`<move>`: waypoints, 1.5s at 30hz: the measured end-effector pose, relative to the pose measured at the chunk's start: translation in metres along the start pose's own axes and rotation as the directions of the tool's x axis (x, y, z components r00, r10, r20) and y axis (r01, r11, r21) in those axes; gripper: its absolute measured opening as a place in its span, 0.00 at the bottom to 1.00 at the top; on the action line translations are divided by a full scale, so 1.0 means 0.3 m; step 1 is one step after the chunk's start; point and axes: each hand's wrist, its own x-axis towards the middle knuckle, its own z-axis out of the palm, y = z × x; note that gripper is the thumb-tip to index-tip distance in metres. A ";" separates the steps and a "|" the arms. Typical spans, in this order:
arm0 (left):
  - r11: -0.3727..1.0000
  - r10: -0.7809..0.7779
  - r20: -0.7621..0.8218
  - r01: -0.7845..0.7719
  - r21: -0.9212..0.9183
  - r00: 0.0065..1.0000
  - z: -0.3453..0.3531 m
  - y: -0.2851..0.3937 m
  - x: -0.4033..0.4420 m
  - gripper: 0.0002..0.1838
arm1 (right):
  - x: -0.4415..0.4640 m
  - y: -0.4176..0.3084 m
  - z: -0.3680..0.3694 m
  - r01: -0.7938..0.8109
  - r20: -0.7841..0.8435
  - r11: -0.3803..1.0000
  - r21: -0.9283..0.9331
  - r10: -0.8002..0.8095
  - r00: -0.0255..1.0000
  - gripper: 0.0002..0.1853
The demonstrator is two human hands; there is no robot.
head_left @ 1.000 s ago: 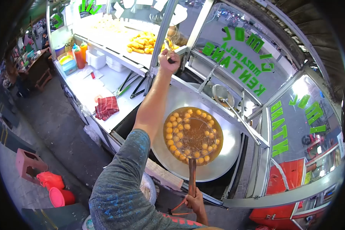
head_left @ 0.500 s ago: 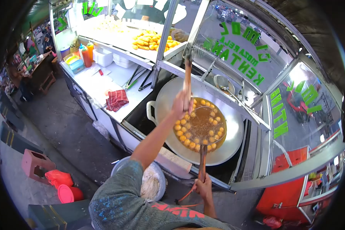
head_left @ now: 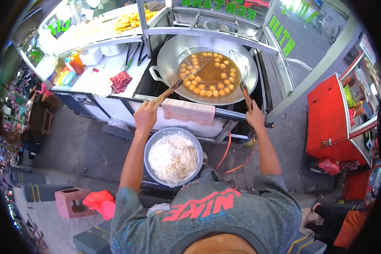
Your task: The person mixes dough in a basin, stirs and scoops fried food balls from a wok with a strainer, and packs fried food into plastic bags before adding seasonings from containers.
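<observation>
My left hand [head_left: 145, 115] is wrapped round the wooden handle of a wire skimmer [head_left: 170, 89], whose wire head reaches into the left side of the oil. In my right hand [head_left: 255, 115] is the wooden handle of a second wire skimmer [head_left: 246, 95], its wire loop at the oil's right edge. Between and around them, several round golden balls [head_left: 202, 90] float in brown oil [head_left: 213, 75]. The oil fills the bottom of a wide metal wok [head_left: 165, 59] set into the cart. Both hands are outside the wok, on its near side.
A tub of white flour [head_left: 173, 155] stands below the cart's front edge, where a cloth [head_left: 188, 111] hangs. Left of the wok are tongs [head_left: 142, 54], a red checked cloth [head_left: 121, 81] and sauce bottles [head_left: 75, 62]. A red cabinet [head_left: 328, 116] stands right. A metal frame bar crosses behind the wok.
My view has tilted down. My left hand has drawn back from above the wok to its near left, and my right hand has shifted right. Both skimmers now lie at opposite sides of the oil.
</observation>
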 end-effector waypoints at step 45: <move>0.734 -0.293 0.822 0.666 -0.134 0.488 0.432 0.384 0.156 0.12 | 0.096 -0.207 0.188 0.388 0.151 0.893 -0.228 -0.361 0.920 0.25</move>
